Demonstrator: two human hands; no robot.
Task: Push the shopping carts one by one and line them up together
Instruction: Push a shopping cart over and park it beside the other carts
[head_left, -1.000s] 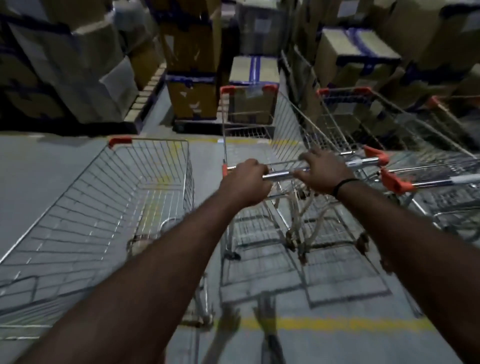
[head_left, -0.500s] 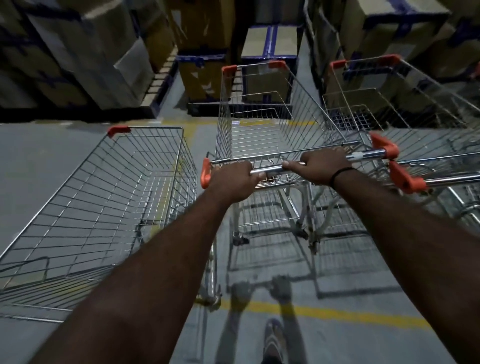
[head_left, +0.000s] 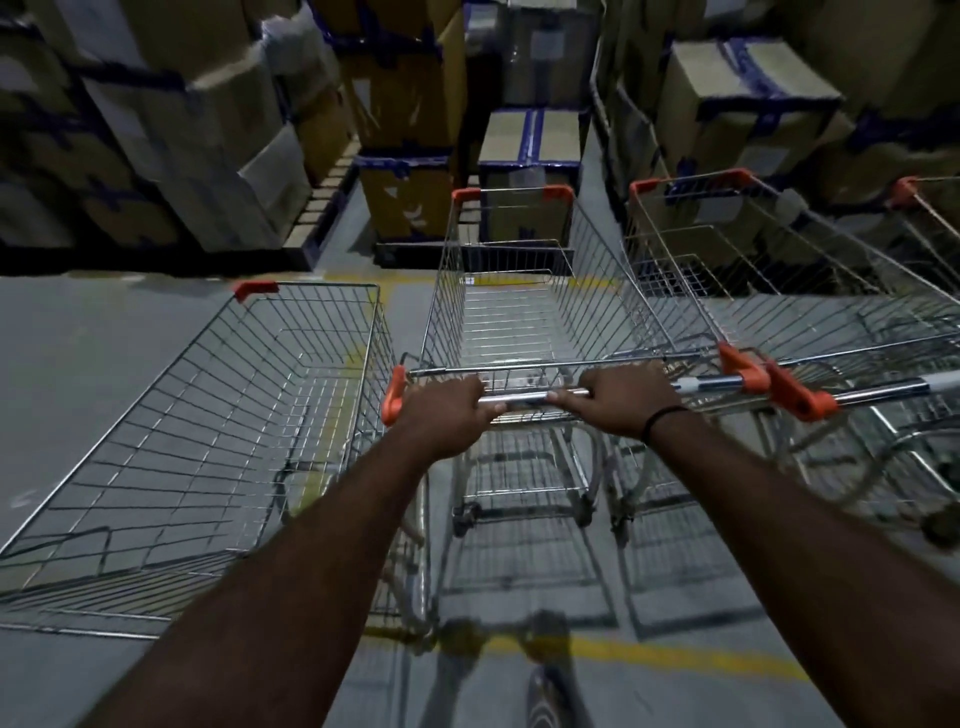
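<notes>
A wire shopping cart (head_left: 511, 312) with orange corner caps stands straight ahead of me. My left hand (head_left: 447, 410) and my right hand (head_left: 621, 397) both grip its chrome handle bar (head_left: 524, 400), side by side. A second cart (head_left: 218, 415) stands close on the left, its basket side almost against the held cart. A third cart (head_left: 779, 291) stands on the right, its orange handle end (head_left: 795, 392) next to the held cart's handle. Part of a fourth cart (head_left: 930, 208) shows at the far right edge.
Stacks of cardboard boxes (head_left: 410, 135) with blue tape on pallets close off the space just beyond the carts' front ends. More boxes (head_left: 171, 130) fill the left background. A yellow floor line (head_left: 649, 657) runs across under my arms. Grey concrete floor (head_left: 78, 338) lies to the left.
The held cart has swung from angled to straight and rolled forward between the left and right carts, toward the boxes. Both hands stayed on the handle bar.
</notes>
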